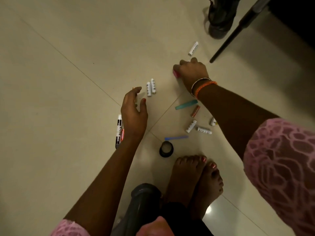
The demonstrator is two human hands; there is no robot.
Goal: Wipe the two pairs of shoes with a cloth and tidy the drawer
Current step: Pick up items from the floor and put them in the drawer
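Observation:
Small items lie scattered on the pale tile floor. My right hand (192, 72) reaches forward and grips a small pink object (176, 74) on the floor. My left hand (133, 113) hovers with relaxed, spread fingers just left of two white batteries (150, 86) and holds nothing I can make out. Two markers (119, 130) lie beside my left wrist. More white batteries (191, 126) and a copper one (195, 111) lie under my right forearm, and one white battery (193, 48) lies farther off. A black shoe (221, 17) stands at the top. No cloth or drawer is in view.
A teal stick (186, 104), a blue stick (176, 138) and a black tape roll (166, 149) lie near my bare feet (196, 176). A black slanted leg (230, 36) stands at the upper right. A dark cylinder (144, 201) rests by my knee.

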